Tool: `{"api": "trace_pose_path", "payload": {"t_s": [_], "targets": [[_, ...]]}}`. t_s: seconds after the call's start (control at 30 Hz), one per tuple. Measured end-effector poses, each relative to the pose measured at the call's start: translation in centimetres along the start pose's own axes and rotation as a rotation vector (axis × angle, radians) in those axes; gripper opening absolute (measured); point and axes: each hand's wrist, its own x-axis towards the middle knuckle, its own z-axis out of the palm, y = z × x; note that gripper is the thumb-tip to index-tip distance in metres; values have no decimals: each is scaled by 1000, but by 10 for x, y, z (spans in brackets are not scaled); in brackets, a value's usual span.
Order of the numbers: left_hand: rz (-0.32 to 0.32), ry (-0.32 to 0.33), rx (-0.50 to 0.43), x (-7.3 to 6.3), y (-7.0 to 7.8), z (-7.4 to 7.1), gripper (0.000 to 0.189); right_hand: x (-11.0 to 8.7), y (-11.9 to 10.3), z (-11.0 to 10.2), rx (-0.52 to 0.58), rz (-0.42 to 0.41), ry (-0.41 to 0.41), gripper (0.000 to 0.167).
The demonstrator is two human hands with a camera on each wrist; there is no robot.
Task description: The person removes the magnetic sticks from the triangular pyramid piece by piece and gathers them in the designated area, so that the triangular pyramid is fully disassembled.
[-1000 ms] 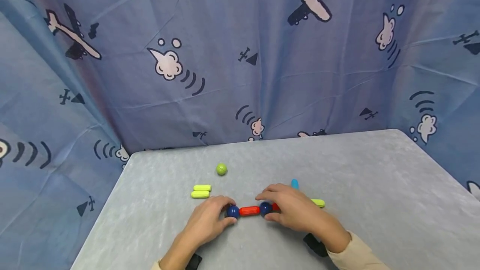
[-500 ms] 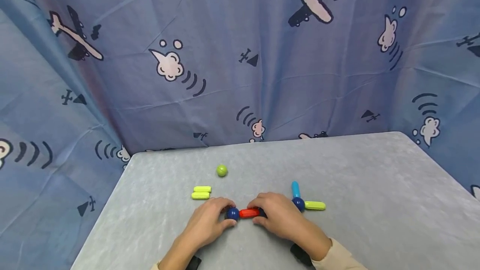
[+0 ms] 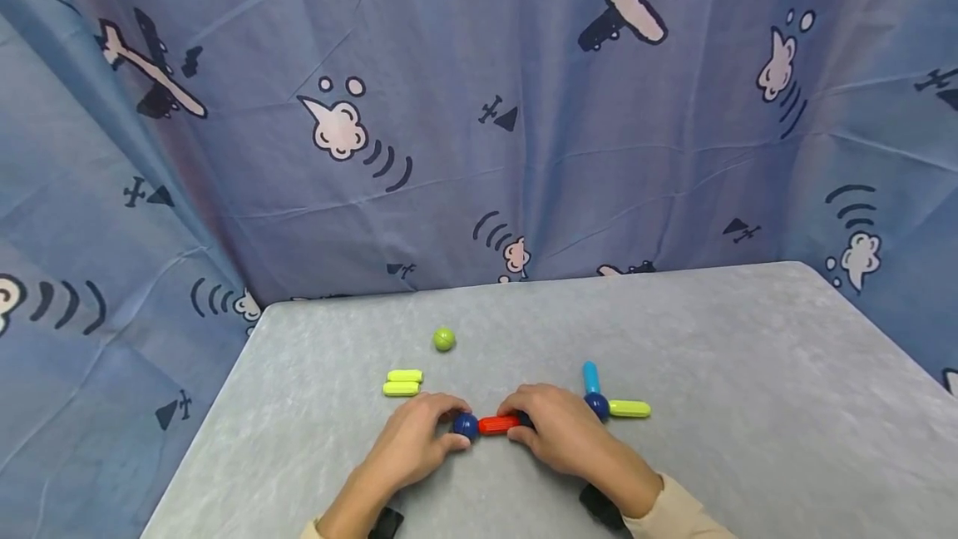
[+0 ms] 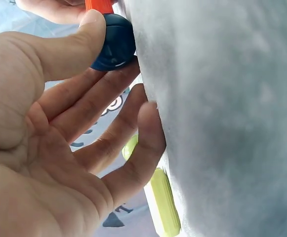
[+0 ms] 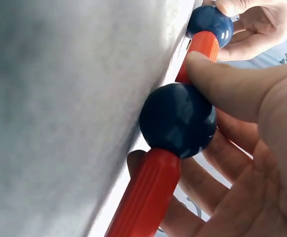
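In the head view a red ribbed rod (image 3: 497, 425) joins a dark blue ball (image 3: 466, 427) on its left to another dark blue ball (image 5: 175, 118), mostly covered in the head view. My left hand (image 3: 410, 445) pinches the left ball between thumb and fingers. My right hand (image 3: 560, 429) grips the red rod's right end, its thumb lying on the rod just past the middle ball. From that ball a second red rod (image 5: 145, 195) runs on, hidden under my right hand in the head view. The pieces lie at the tabletop.
Right of my right hand, a third dark blue ball (image 3: 596, 405) carries a light blue rod (image 3: 591, 378) and a yellow-green rod (image 3: 629, 409). Two yellow rods (image 3: 402, 388) lie side by side at left, with a green ball (image 3: 444, 339) behind. A patterned curtain (image 3: 449, 148) borders the grey table (image 3: 718, 339).
My right hand has slid left from around the middle ball and second red rod to the first red rod, uncovering the third blue ball. My left hand has stayed on its ball.
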Motion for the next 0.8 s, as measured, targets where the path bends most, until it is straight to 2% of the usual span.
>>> {"api": "trace_pose_path", "payload": {"t_s": [0.23,0.57,0.8], "targets": [[4,-7,-7,2,-1,-3,30,2,-1,1,6,-18,26,16],[-28,32,-34,1,-3,0,29,-1,0,0,20,56,-15,17],[-21,57,-39,1,-2,2,30,-2,7,-7,19,-2,-51,28]]}}
